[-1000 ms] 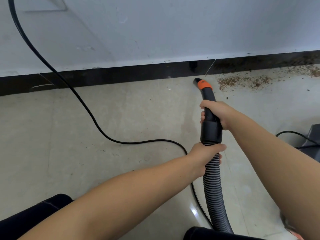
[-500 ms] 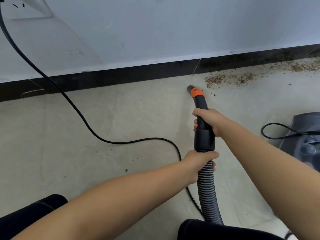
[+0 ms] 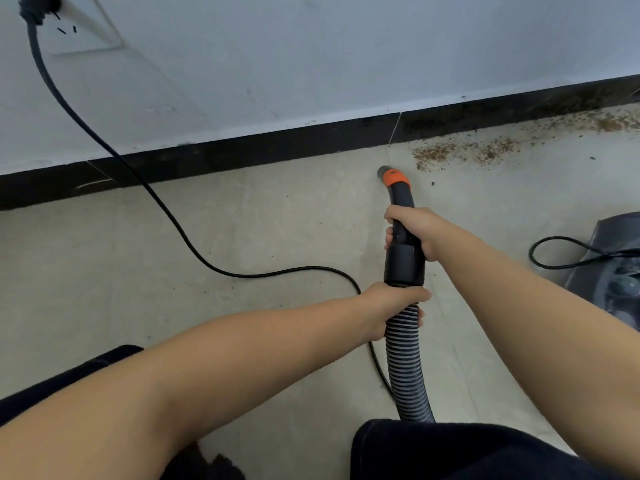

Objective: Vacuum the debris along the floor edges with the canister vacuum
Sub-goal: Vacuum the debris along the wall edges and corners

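Note:
My right hand (image 3: 415,230) grips the black handle of the vacuum nozzle (image 3: 398,188), which has an orange collar and its grey tip on the floor a short way from the black skirting. My left hand (image 3: 391,310) holds the ribbed grey hose (image 3: 408,372) just below the black cuff. Brown debris (image 3: 460,152) lies scattered on the floor to the right of the nozzle tip and runs along the skirting toward the far right. The grey canister vacuum (image 3: 613,271) sits at the right edge, partly cut off.
A black power cord (image 3: 166,216) runs from a wall socket (image 3: 76,32) at the top left, down across the floor and under the hose. A second cord loop (image 3: 554,251) lies by the canister. My dark-clothed knees (image 3: 450,452) fill the bottom edge.
The nozzle tip has drawn back from the skirting onto the open floor. My view has shifted so that the wall socket and more of the canister show.

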Demonstrator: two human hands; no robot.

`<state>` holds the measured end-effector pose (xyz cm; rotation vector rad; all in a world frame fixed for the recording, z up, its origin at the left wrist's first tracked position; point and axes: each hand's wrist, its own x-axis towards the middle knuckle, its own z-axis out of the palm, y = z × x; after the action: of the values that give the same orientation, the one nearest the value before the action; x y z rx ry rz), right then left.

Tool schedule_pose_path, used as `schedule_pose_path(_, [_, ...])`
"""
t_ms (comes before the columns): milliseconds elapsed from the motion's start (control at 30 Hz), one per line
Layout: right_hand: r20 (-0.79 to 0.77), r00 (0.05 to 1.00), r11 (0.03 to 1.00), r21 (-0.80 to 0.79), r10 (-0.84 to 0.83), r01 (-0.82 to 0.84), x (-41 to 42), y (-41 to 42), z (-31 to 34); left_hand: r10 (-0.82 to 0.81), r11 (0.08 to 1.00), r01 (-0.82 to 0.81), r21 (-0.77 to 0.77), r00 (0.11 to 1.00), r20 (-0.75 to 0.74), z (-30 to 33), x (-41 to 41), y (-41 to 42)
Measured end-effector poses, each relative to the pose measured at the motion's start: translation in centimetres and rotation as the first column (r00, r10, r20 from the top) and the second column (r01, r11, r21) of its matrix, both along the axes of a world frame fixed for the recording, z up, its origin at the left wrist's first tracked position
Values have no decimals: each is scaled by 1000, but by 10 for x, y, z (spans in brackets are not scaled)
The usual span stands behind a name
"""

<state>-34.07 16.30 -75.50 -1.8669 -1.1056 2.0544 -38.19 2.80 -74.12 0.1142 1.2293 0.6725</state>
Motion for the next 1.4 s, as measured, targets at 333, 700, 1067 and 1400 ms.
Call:
schedule_pose_path(333, [52, 997, 998, -25, -58, 59, 48, -22, 8, -133, 990, 133, 47, 991, 1, 7, 34, -23])
schedule_pose_path(700, [3, 987, 984, -71, -164, 164, 66, -19, 14, -268, 963, 268, 23, 963, -13, 13, 38, -10])
schedule_pose_path(1067, [-86, 953, 952, -128, -291, 280, 25, 26, 8, -449, 893, 449, -32, 881, -147, 27, -21, 48])
schedule_pose_path(1400, [7, 960, 960, 9, -281, 281, 28, 51, -7, -300, 952, 305, 37, 948, -103, 1, -7, 60])
